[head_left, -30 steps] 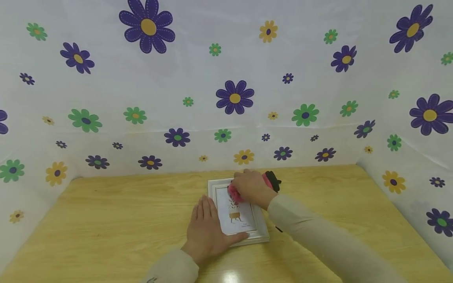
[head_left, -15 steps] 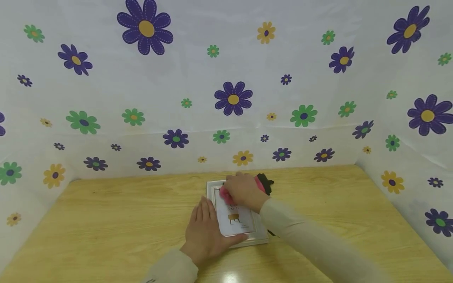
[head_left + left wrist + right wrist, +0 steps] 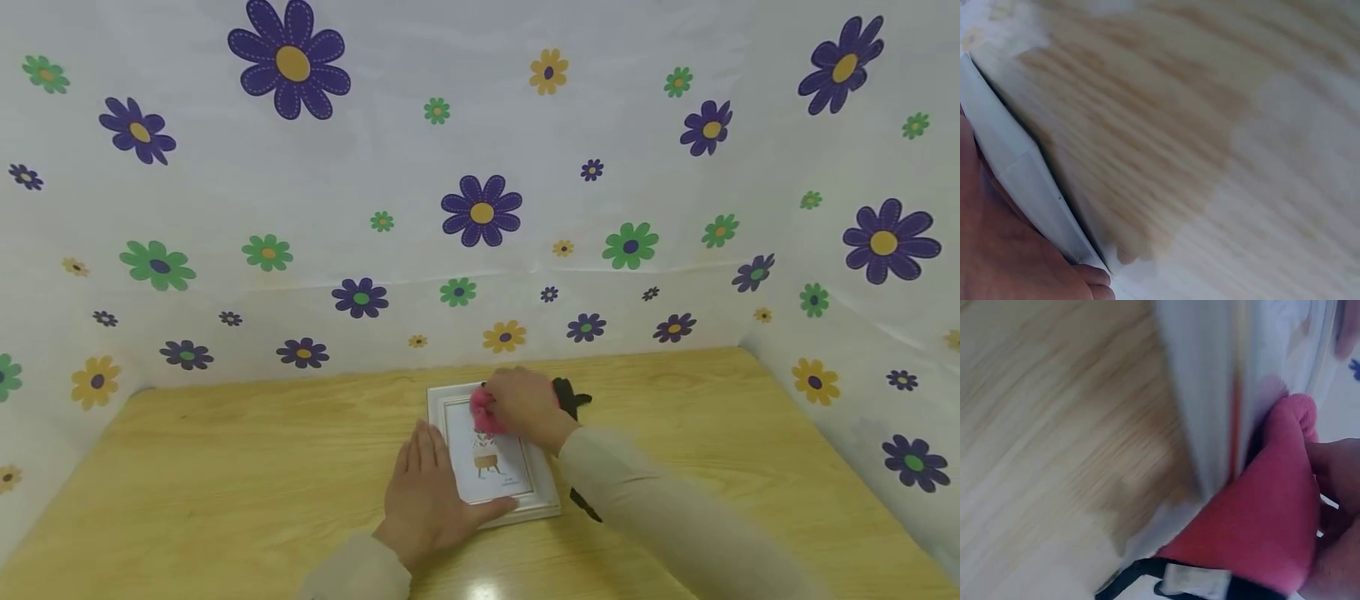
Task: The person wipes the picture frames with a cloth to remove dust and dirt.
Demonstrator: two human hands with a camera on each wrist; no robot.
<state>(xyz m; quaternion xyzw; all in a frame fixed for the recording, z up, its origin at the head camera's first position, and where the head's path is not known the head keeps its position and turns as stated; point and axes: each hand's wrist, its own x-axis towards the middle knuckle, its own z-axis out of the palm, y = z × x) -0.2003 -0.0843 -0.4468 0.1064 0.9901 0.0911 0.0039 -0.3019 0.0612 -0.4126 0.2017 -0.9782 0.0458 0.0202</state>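
A white picture frame (image 3: 542,492) lies flat on the wooden table, with a small printed plant picture (image 3: 480,483) inside. My left hand (image 3: 426,496) rests against its left side and lower edge, fingers straight and thumb laid along the bottom border. In the left wrist view, that hand lies along the frame's edge (image 3: 1029,175). My right hand (image 3: 527,404) grips a bunched pink cloth (image 3: 483,412) with dark trim and presses it on the upper part of the picture. The right wrist view shows the cloth (image 3: 1254,519) draped over the frame's side, a white label on its dark border.
The wooden table (image 3: 247,475) extends to both sides of the frame. A white curtain (image 3: 390,150) printed with purple, green and yellow flowers stands behind the table and along its sides. A dark strip (image 3: 585,504) shows under the right sleeve.
My right hand and the cloth have shifted over the picture's upper part, first left, then slightly back right. The left hand stays on the frame. The head view has turned slightly right.
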